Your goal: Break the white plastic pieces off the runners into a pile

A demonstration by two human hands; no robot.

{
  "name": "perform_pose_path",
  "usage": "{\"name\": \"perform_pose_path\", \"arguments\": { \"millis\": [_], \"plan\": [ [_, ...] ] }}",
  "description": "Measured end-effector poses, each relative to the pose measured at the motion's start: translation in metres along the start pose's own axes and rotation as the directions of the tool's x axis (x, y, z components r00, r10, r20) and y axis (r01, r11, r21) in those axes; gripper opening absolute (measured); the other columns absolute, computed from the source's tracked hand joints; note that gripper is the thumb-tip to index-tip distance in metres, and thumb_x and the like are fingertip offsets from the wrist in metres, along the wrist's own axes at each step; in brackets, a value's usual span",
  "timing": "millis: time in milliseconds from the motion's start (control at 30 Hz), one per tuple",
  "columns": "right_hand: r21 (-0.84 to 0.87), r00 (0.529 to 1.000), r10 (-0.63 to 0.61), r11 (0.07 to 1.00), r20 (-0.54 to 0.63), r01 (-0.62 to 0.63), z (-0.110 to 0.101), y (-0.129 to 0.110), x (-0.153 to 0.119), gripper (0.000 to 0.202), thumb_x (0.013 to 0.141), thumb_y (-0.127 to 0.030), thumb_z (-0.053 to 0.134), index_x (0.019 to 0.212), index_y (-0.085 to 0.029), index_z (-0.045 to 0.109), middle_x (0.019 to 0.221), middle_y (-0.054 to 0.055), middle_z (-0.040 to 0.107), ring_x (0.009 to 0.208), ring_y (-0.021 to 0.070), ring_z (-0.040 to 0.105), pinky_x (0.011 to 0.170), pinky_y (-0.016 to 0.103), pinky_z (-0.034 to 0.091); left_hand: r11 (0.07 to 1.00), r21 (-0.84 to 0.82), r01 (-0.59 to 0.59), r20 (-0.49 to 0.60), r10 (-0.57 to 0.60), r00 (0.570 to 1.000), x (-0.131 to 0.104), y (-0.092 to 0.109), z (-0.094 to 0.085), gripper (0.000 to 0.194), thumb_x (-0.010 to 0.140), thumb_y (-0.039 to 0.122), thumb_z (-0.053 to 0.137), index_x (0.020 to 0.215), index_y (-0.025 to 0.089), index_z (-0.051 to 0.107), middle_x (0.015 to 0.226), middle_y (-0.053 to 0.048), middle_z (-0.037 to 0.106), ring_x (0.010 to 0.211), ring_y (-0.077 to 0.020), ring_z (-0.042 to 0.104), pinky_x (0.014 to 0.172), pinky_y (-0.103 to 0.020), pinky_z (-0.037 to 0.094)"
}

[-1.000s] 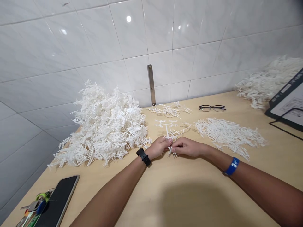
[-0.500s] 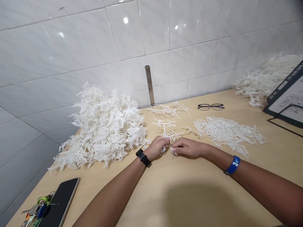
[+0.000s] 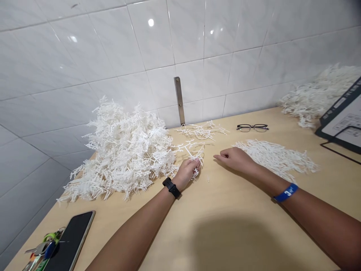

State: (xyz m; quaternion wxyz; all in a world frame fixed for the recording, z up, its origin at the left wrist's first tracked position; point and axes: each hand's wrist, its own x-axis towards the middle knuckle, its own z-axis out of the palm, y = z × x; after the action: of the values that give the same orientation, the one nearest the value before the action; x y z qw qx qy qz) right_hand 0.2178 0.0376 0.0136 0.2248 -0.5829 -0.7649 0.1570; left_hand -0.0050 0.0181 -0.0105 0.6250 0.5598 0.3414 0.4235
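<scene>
Left hand (image 3: 186,173): Was closed on a white sprig (image 3: 188,151), pinching it under the thumb. Wore a black watch (image 3: 171,187) at the wrist.
Sprig: Was held near the middle of the desk (image 3: 175,233), just beside the right edge of the large heap. Stuck out past the thumb in forked branches toward the wall (image 3: 113,56), with thin tips also showing beside the fingers.
Right hand (image 3: 237,160): Was held well clear of the left hand, by the left end of the flat pile. Had fingers curled in and thumb pointing toward the sprig; could not be told as pinching anything or not. Wore a blue band (image 3: 286,192) on the forearm.
Large heap (image 3: 129,150): Rose high on the left, full of tangled white sprigs.
Flat pile (image 3: 278,158): Lay low on the right, made of similar white pieces.
Loose strands (image 3: 201,131): Lay near the wall, below a metal strip (image 3: 179,101).
Glasses (image 3: 252,127): Rested folded open behind the flat pile.
Far heap (image 3: 318,94): Sat at the far right, partly behind a dark-edged board (image 3: 345,116).
Phone (image 3: 70,241): Lay screen up at the near left, touching keys (image 3: 42,249).
</scene>
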Motion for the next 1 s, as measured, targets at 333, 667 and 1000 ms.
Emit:
{"name": "perform_pose_path", "arguments": {
  "millis": [333, 667, 1000],
  "plan": [
    [0.738, 0.768, -0.223, 0.526, 0.6, -0.423, 0.033, -0.053, -0.032, 0.039, 0.079, -0.053, 0.065, 0.087, -0.015, 0.063, 0.091, 0.011, 0.071, 0.071, 0.0162, 0.066, 0.061, 0.028, 0.051, 0.986, -0.163, -0.026, -0.22, -0.01, 0.975, 0.0, 0.001, 0.001, 0.041, 0.079, 0.052, 0.062, 0.066, 0.018, 0.043, 0.054, 0.005, 0.041, 0.045, -0.0063, 0.037, 0.045, -0.022, 0.027],
    [0.71, 0.903, 0.408, 0.676, -0.135, -0.199, 0.027, -0.002, 0.004, 0.039, 0.078, -0.026, 0.059, 0.117, -0.023, 0.057, 0.132, 0.012, 0.057, 0.123, 0.0268, 0.052, 0.097, 0.038, 0.043, 0.998, -0.03, -0.046, -0.239, 0.038, 0.97, -0.001, 0.003, 0.004, 0.043, 0.08, 0.052, 0.061, 0.061, 0.017, 0.043, 0.051, 0.005, 0.038, 0.046, -0.0063, 0.035, 0.046, -0.022, 0.025],
    [0.392, 0.971, -0.216, 0.906, 0.1, 0.161, 0.036, -0.051, -0.03, 0.04, 0.093, -0.045, 0.046, 0.064, -0.018, 0.056, 0.059, -0.002, 0.054, 0.057, 0.0123, 0.047, 0.055, 0.025, 0.032, 0.974, 0.22, -0.046, -0.101, 0.07, 0.992, -0.004, 0.004, 0.005, 0.05, 0.085, 0.062, 0.05, 0.063, 0.017, 0.046, 0.055, 0.003, 0.041, 0.052, -0.0089, 0.039, 0.054, -0.024, 0.032]
  ]
}}
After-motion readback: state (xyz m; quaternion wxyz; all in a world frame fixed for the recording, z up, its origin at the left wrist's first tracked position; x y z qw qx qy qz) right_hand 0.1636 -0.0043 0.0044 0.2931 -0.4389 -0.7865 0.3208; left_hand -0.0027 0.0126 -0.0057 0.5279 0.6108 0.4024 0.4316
